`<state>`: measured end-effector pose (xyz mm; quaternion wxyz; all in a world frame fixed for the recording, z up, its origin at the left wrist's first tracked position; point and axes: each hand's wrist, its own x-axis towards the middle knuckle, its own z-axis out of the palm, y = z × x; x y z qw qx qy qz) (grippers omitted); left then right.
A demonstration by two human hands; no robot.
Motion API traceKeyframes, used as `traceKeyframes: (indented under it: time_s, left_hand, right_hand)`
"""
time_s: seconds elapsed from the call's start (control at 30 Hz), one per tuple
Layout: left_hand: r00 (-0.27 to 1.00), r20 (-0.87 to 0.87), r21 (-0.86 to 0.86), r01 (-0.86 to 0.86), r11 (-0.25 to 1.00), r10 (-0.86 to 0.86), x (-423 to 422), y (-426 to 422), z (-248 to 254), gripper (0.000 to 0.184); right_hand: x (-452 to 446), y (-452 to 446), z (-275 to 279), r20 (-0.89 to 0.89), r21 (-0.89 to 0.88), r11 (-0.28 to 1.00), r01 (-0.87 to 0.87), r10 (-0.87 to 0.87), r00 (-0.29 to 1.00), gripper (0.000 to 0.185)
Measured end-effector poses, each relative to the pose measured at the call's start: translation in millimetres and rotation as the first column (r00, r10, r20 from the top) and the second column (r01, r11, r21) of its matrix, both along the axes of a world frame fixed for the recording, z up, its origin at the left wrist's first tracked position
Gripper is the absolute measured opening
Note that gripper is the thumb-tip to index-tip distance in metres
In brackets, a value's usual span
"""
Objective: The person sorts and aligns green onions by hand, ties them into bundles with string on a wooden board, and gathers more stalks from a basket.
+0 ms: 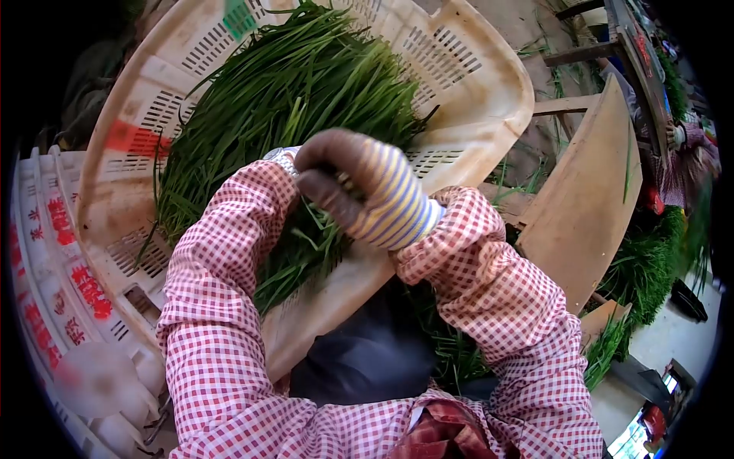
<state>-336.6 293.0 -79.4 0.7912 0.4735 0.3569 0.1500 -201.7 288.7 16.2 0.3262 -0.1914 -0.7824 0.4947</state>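
A large heap of long green leaves, apparently chives (290,99), lies in a worn cream plastic basket (489,76) in front of me. My right hand (363,187), in a striped glove with brown coated fingers, is over the near side of the heap. Its fingers and thumb curl toward each other; whatever may be between them does not show clearly. My left hand (284,157) reaches to the leaves, close to the right fingertips. Only the light cuff of its glove shows, and its fingers are hidden. Both arms wear red-and-white checked sleeves.
White stacked baskets (76,268) with red lettering stand at the left. On the right are a wooden board (581,199), a wooden frame (612,53) and more green leaves (650,268). Another person's checked sleeve (696,138) appears at the far right. Loose leaves lie on the floor.
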Motion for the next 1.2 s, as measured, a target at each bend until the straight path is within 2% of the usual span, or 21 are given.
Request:
traceKeyframes:
  time_s: [0.13, 0.23, 0.3, 0.33, 0.4, 0.43, 0.5, 0.6, 0.7, 0.73, 0.77, 0.8, 0.83, 0.9, 0.93, 0.97, 1.0, 1.07, 1.1, 1.13, 1.2]
  left_hand:
    - [0.897, -0.414, 0.307, 0.300, 0.903, -0.157, -5, -6, -20, 0.044]
    - [0.741, -0.650, 0.394, 0.518, 0.760, -0.168, -11, -12, -34, 0.049]
    - [0.720, -0.677, 0.387, 0.524, 0.759, -0.152, -20, -11, -49, 0.052]
    - [0.735, -0.663, 0.382, 0.496, 0.780, -0.143, -23, -13, -63, 0.053]
    - [0.684, -0.723, 0.431, 0.557, 0.710, -0.098, -23, -36, -108, 0.056]
    - [0.455, -0.890, 0.410, 0.823, 0.393, -0.026, -4, -25, -60, 0.070]
    - [0.351, -0.935, 0.305, 0.871, 0.386, -0.051, 5, -23, -39, 0.072]
    - [0.620, -0.775, 0.319, 0.553, 0.770, -0.124, 7, -12, -35, 0.051]
    - [0.314, -0.837, 0.514, 0.731, 0.449, 0.448, 56, -24, 98, 0.027]
    - [0.464, -0.541, 0.762, 0.624, 0.175, 0.701, 65, -37, 115, 0.020]
    - [0.585, -0.425, 0.852, 0.517, 0.087, 0.690, 85, -48, 152, 0.016]
    - [0.765, -0.308, 0.934, 0.357, 0.025, 0.565, 106, -62, 187, 0.016]
    - [0.920, -0.122, 0.981, 0.054, 0.187, 0.372, 130, -82, 207, 0.018]
    - [0.993, -0.116, 0.493, 0.067, 0.867, -0.010, 178, -129, 271, 0.026]
    - [0.990, 0.119, 0.393, 0.020, 0.919, -0.073, 200, -145, 260, 0.044]
    - [0.956, 0.286, 0.083, 0.035, 0.996, -0.058, 218, -162, 258, 0.062]
    - [0.900, 0.436, -0.226, 0.097, 0.969, 0.011, 239, -171, 238, 0.081]
    - [0.835, 0.529, -0.429, 0.106, 0.897, 0.154, 260, -192, 237, 0.095]
    - [0.794, 0.563, -0.438, 0.049, 0.898, 0.231, 265, -204, 237, 0.100]
    - [0.746, 0.592, -0.450, -0.007, 0.893, 0.304, 268, -215, 238, 0.105]
    - [0.687, 0.641, -0.500, 0.035, 0.866, 0.342, 258, -228, 215, 0.086]
  right_hand:
    - [22, 17, 21, -0.242, -0.283, 0.922, 0.264, -0.335, 0.910, 0.018]
    - [59, 55, 48, -0.196, -0.401, 0.733, 0.550, -0.655, 0.730, 0.028]
    - [110, 92, 59, -0.186, -0.100, 0.608, 0.787, -0.789, 0.586, 0.032]
    - [109, 81, 97, -0.258, -0.447, 0.636, 0.629, -0.765, 0.590, 0.034]
    - [154, 93, 134, -0.299, -0.544, 0.568, 0.617, -0.819, 0.490, 0.033]
    - [175, 95, 151, -0.383, -0.486, 0.572, 0.661, -0.819, 0.427, 0.031]
    - [221, 86, 187, -0.482, -0.445, 0.523, 0.727, -0.824, 0.298, 0.022]
    - [285, 68, 217, -0.604, -0.322, 0.422, 0.847, -0.781, 0.160, 0.014]
    - [326, 39, 216, -0.588, -0.094, 0.205, 0.974, -0.801, 0.112, 0.017]
    - [344, 29, 211, -0.564, 0.054, 0.153, 0.987, -0.810, 0.157, 0.018]
    - [338, 14, 208, -0.585, 0.143, 0.122, 0.982, -0.790, 0.184, 0.021]
    - [351, 6, 198, -0.540, 0.278, 0.093, 0.956, -0.808, 0.236, 0.022]
    - [350, -10, 191, -0.498, 0.283, 0.076, 0.956, -0.840, 0.214, 0.019]
    - [323, -43, 181, -0.530, 0.360, 0.024, 0.933, -0.818, 0.225, 0.014]
    - [309, -63, 178, -0.593, 0.427, -0.026, 0.904, -0.763, 0.258, 0.013]
    - [309, -84, 177, -0.482, 0.452, 0.197, 0.870, -0.767, 0.424, 0.010]
    - [298, -103, 174, -0.446, 0.490, 0.257, 0.833, -0.747, 0.493, 0.007]
    - [284, -146, 182, -0.306, 0.583, 0.514, 0.629, -0.578, 0.756, 0.020]
    - [281, -163, 189, -0.081, 0.710, 0.571, 0.413, -0.516, 0.853, 0.027]
    - [269, -188, 182, -0.176, 0.749, 0.479, 0.457, -0.521, 0.835, 0.030]
    - [258, -229, 173, 0.013, 0.774, 0.585, 0.243, -0.397, 0.918, 0.029]
